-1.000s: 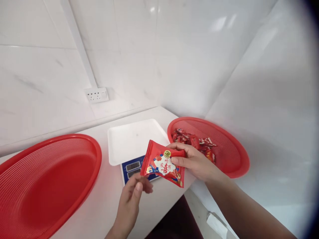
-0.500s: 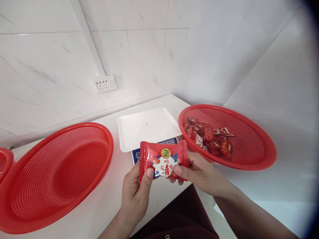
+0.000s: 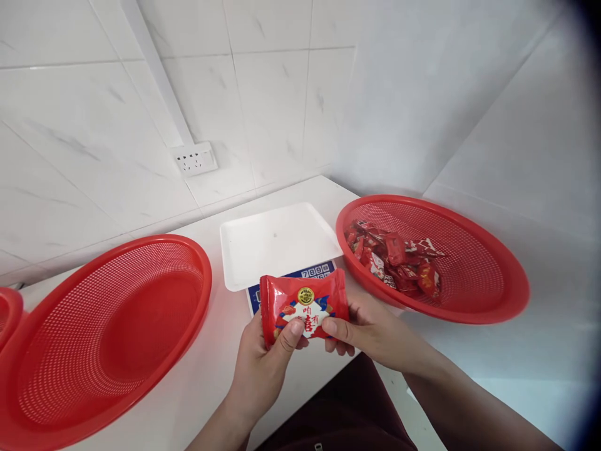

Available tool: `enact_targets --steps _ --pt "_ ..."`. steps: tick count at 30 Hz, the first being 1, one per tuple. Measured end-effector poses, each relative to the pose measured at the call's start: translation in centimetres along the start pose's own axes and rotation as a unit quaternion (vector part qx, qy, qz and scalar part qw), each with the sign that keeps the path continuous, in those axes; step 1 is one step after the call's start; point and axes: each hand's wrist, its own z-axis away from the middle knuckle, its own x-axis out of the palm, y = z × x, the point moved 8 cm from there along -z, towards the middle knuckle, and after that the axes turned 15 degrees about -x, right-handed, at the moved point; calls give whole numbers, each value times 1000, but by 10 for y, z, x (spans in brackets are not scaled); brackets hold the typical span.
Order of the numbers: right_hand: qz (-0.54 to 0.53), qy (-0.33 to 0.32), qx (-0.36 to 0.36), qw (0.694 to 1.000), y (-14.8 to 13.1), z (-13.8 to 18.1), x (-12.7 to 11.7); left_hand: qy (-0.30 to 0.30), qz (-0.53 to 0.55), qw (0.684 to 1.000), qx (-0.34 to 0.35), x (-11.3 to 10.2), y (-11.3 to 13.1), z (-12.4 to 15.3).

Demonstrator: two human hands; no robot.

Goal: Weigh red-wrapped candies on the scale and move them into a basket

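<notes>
A single head-worn camera is looking forward and down from the near side of the white tray, seeing it from above, with the left hand and the right hand showing closer to the lens, on the tray's near side. The view is taking in the table around the tray, one red basket to its left and a second red basket to its right, and is running on beyond the tray up the tiled wall, while a dark curve is bounding it far to the tray's right.
</notes>
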Motion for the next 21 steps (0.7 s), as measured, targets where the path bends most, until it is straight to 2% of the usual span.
enact_targets --steps 4,8,10,12,15,18,21 --pt "-6 32 23 999 14 -14 -10 16 18 1000 -1 -8 -14 -12" --pt "-29 85 -18 996 17 -46 -25 51 76 996 18 -22 -34 -24" --pt "-74 90 -27 993 21 -61 -26 81 69 994 31 -27 -43 -26" --pt "-75 99 -18 992 30 -69 -29 97 29 993 57 -27 -49 -25" --pt "2 89 5 996 40 -61 -30 80 -52 991 92 -18 -60 -24" --pt "66 55 9 996 34 -38 -30 42 -114 987 102 -5 -73 -24" --pt "145 104 -10 984 12 -15 -54 16 -128 986 106 2 -83 -25"
